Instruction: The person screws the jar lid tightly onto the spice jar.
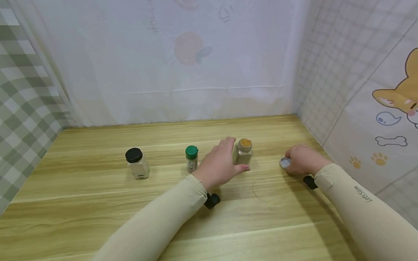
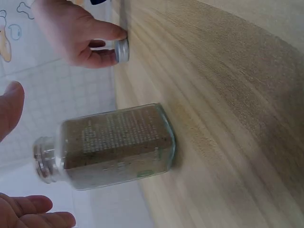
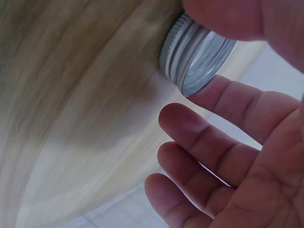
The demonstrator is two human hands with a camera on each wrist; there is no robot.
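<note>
A glass spice jar (image 1: 243,157) full of brownish powder stands upright on the table without a lid, its mouth uncovered. My left hand (image 1: 220,165) reaches beside it, thumb and fingers spread apart. In the left wrist view, a gap shows between those fingers (image 2: 32,205) and the jar (image 2: 118,148). To the right, my right hand (image 1: 304,160) pinches a silver metal screw lid (image 1: 284,163) between thumb and index finger. The right wrist view shows the lid (image 3: 197,57) at the table surface, its hollow underside partly visible, with the other fingers loose beside it.
A small green-capped spice bottle (image 1: 191,160) stands just left of my left hand. Farther left is a black-lidded jar (image 1: 137,163) of pale contents. White cloth (image 1: 194,104) hangs behind the wooden table (image 1: 94,211), and a printed curtain (image 1: 367,102) borders its right side.
</note>
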